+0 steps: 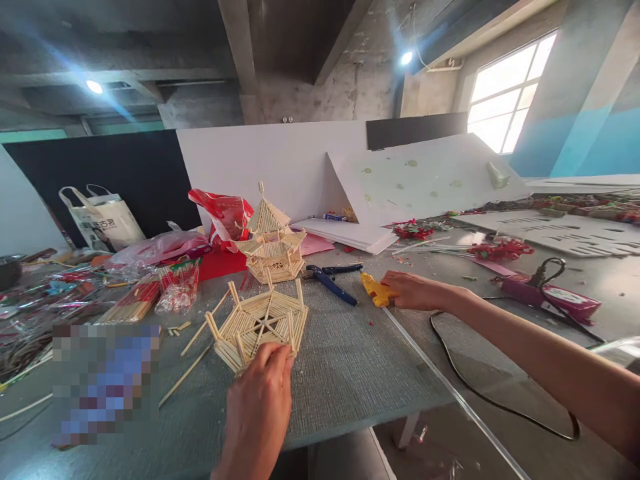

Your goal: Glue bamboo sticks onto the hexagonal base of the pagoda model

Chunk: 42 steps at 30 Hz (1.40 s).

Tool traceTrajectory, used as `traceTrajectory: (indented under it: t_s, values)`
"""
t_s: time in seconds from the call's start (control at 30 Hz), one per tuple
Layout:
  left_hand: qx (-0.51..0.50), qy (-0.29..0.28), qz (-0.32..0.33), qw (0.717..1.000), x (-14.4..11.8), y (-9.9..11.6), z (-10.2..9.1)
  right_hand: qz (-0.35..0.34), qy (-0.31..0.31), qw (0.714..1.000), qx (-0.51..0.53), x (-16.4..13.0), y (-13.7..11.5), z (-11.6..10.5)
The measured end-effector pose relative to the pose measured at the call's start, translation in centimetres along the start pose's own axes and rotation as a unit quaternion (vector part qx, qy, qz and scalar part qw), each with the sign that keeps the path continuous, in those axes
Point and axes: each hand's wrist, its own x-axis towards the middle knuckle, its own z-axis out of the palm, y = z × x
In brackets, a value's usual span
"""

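Observation:
My left hand [265,393] pinches the near edge of an octagonal-looking wooden stick frame [250,317] with short upright posts. What exactly its fingertips grip there is partly hidden. Off to the right, my right hand [410,290] is wrapped round a yellow hot glue gun [376,289]. A long clear glue stick [440,380] trails from the gun toward the table's front edge. Behind the frame stands a small tiered stick pagoda [273,240] with a pointed roof. Blue-handled pliers [333,283] lie between the pagoda and the glue gun.
Loose sticks [185,377] lie left of the frame, near bagged stick bundles [135,300]. A pixelated blue object [107,387] sits at front left. A black cable [453,360] loops along the right, near a purple box [550,297]. White boards [425,177] lean at the back.

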Motion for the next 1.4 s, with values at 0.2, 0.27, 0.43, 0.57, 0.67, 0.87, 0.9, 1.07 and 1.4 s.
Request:
traceTrajectory:
  t_s: [0.2, 0.27, 0.43, 0.57, 0.67, 0.87, 0.9, 1.07, 1.4]
  values:
    - [0.005, 0.007, -0.004, 1.000, -0.1, -0.3, -0.1, -0.020, -0.066, 0.996, 0.049, -0.5, -0.7, -1.7]
    - [0.001, 0.010, 0.000, 1.000, -0.1, -0.3, -0.2, -0.019, -0.051, 0.995, 0.084, -0.7, -1.1, -2.4]
    - [0.000, -0.001, -0.016, 1.000, 0.0, -0.3, -0.3, -0.011, -0.066, 0.967, 0.246, -1.6, -3.6, -3.7]
    - [-0.013, -0.010, -0.020, 1.000, 0.3, -0.3, -0.3, 0.014, -0.094, 0.941, 0.324, -2.4, -6.6, -4.2]
    - [-0.011, -0.012, -0.019, 1.000, 0.5, -0.5, -0.4, -0.047, -0.115, 0.945, 0.303, -2.8, -9.0, -4.6]
    - [0.006, -0.020, -0.003, 1.000, 0.9, -0.6, -0.9, -0.186, -0.071, 0.944, 0.263, -3.5, -11.7, -4.0]
    - [0.011, -0.026, -0.003, 1.000, 1.0, -0.6, -0.9, -0.197, -0.076, 0.942, 0.259, -3.6, -11.9, -3.8]
    - [0.019, -0.046, 0.001, 0.999, 1.6, -0.6, -0.9, -0.233, -0.118, 0.933, 0.247, -3.9, -12.6, -3.4]
    - [0.010, -0.050, -0.006, 0.999, 1.8, -0.7, -0.6, -0.259, -0.080, 0.931, 0.246, -3.5, -12.4, -0.9]
